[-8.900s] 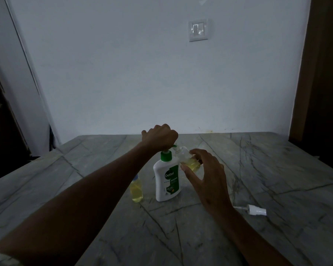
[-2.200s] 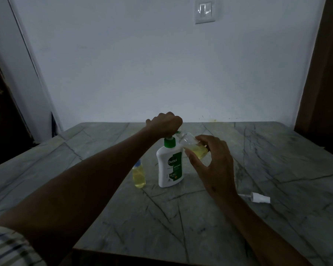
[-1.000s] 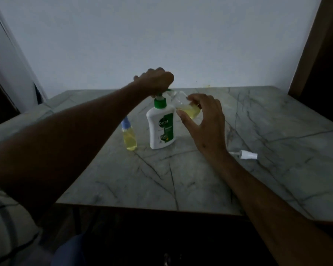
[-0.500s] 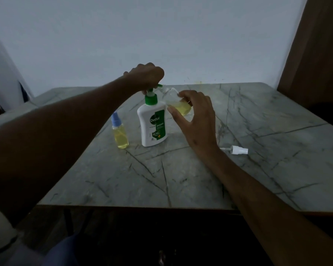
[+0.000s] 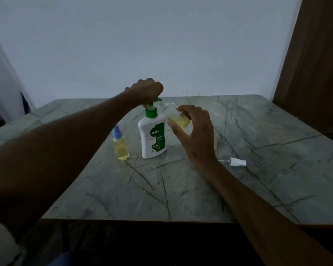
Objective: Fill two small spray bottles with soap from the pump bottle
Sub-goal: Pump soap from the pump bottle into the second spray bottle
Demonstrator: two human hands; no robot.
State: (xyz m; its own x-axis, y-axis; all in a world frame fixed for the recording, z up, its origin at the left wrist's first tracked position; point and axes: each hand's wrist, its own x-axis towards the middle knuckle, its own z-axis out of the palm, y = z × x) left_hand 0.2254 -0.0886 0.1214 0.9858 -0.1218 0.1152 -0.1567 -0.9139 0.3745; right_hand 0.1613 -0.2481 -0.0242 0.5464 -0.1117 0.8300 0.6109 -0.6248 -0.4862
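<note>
Left hand [image 5: 146, 91] clenched over pump bottle [image 5: 153, 137] head, to press. Right hand [image 5: 194, 131] grasped open spray bottle [image 5: 178, 118], tilted w/ mouth at nozzle to catch soap. Filled, capped bottle [image 5: 120, 144] parked beside pump on worktop [image 5: 258, 150]; loose sprayer [image 5: 236, 161] right, awaiting refit.

The pump bottle [image 5: 152, 138] is white with a green label and green pump; pale yellow soap fills the blue-capped spray bottle [image 5: 120, 145] — grey marble table [image 5: 267, 150], dark-veined — white sprayer head [image 5: 236, 162].
</note>
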